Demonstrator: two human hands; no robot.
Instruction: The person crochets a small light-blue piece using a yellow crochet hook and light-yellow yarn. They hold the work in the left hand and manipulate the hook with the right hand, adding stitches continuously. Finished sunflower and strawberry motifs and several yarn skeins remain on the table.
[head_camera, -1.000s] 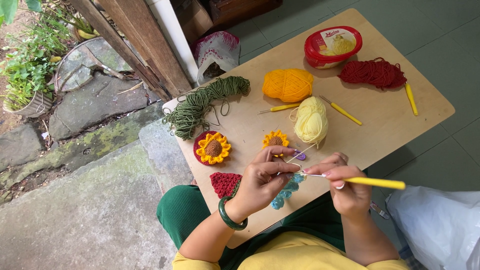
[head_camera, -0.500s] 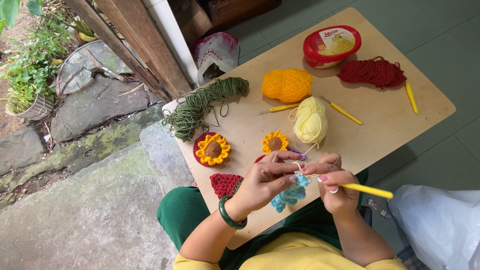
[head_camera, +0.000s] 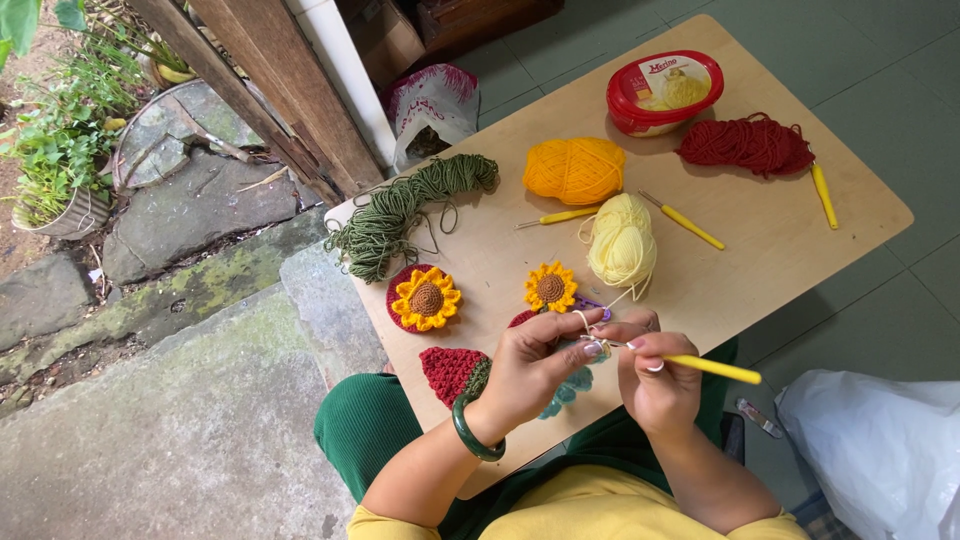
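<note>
Gripping a yellow crochet hook (head_camera: 712, 368), right hand (head_camera: 655, 385) closed | left hand (head_camera: 535, 365) pinching teal crochet piece (head_camera: 567, 390), just beneath both hands | pale yellow yarn ball (head_camera: 622, 243) just beyond hands, strand running to fingers

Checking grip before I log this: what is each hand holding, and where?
Right hand pinches the yellow crochet hook near its working end. Left hand holds the teal crochet piece by its top edge, pale yarn looped over a finger.

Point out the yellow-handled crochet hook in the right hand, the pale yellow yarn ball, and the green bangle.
yellow-handled crochet hook (head_camera: 712, 368), head view, mid handle.
pale yellow yarn ball (head_camera: 622, 243), head view, centre.
green bangle (head_camera: 470, 436), head view, outer band.
</note>
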